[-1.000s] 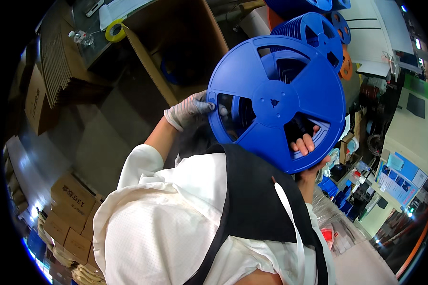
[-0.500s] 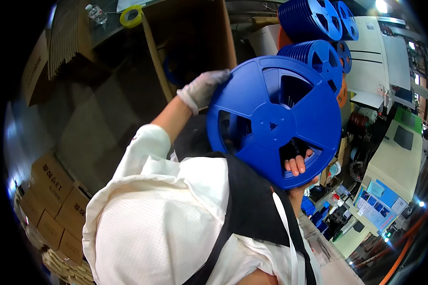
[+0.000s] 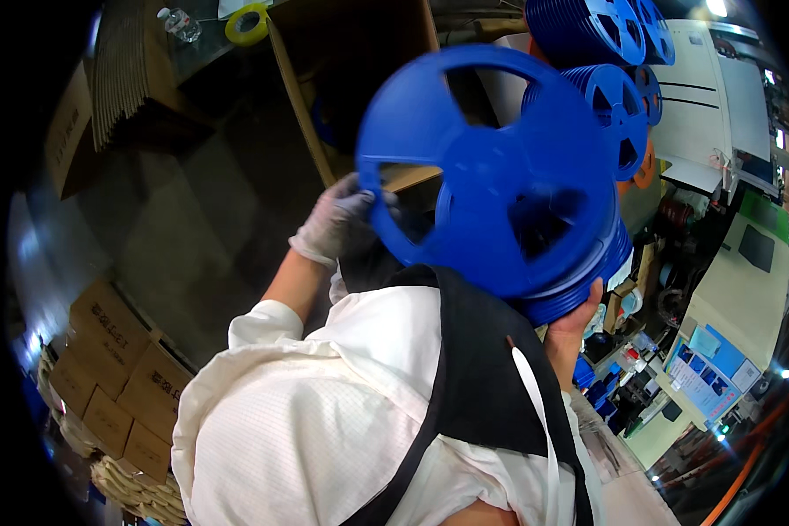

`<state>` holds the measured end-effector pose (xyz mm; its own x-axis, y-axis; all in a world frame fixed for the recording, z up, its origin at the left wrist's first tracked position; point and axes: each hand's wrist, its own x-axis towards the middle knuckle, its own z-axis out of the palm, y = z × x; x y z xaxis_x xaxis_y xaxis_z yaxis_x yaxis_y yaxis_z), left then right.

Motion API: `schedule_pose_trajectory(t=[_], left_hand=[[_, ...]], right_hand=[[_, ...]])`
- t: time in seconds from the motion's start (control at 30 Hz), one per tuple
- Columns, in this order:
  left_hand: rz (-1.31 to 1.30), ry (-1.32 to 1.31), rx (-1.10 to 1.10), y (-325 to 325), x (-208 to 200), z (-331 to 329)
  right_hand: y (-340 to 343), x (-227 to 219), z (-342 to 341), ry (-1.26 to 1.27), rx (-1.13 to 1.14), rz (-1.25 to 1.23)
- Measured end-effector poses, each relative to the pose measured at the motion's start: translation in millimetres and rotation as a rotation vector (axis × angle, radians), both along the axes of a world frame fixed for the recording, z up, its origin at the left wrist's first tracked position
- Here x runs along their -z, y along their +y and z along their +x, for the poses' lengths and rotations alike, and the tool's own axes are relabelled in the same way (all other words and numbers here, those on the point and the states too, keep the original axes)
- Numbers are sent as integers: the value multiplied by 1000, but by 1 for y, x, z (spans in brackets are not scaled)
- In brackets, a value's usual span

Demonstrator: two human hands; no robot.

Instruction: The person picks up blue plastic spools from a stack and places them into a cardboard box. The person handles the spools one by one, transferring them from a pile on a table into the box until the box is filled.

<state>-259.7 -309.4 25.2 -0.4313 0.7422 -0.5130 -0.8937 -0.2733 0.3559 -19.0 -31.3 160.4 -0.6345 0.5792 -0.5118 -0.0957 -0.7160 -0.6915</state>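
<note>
A large blue plastic reel (image 3: 482, 167) with cut-out windows is tilted in front of my chest. My left hand (image 3: 329, 219), in a pale glove, grips its left rim, fingers curled at one window. Behind and below this reel is a stack of similar blue reels (image 3: 579, 285), fanned apart from it on the left side. My bare right hand (image 3: 579, 317) holds the stack from its lower right edge, thumb up along the side. Most of its fingers are hidden under the reels.
An open cardboard box (image 3: 294, 96) stands just beyond the reels, with something blue dimly inside. More blue reels (image 3: 579, 31) are stacked at the far right. A yellow tape roll (image 3: 247, 24) and a plastic bottle (image 3: 180, 24) lie far left. Cartons (image 3: 105, 342) are piled at left.
The front reel has swung up and tilted away from the stack behind it. My left hand has moved from the upper rim down to the left rim; my right fingers have left the window.
</note>
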Motion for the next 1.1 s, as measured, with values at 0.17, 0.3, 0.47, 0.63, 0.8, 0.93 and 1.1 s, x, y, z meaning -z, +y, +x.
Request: schedule_pose_trajectory(t=[0.17, 0.3, 0.47, 0.63, 0.8, 0.93, 1.1], left_hand=[[-341, 28, -302, -49, 54, -37], [-664, 122, -315, -33, 93, -54], [-1011, 539, -39, 5, 197, -74], [-1155, 139, 37, 25, 256, -76], [-1020, 513, 198, 30, 245, -61], [-869, 852, 131, 61, 152, -74], [-1042, 1946, 35, 135, -3, -73]], right_hand=[[11, 19, -12, -31, 17, 6], [10, 26, -6, -84, 41, 13], [2, 18, -16, -217, 2, 9], [-8, 21, -11, -174, -40, 40], [-4, 9, -10, 134, -27, 30], [8, -6, -7, 357, -41, -32], [8, -10, -14, 520, -129, -73]])
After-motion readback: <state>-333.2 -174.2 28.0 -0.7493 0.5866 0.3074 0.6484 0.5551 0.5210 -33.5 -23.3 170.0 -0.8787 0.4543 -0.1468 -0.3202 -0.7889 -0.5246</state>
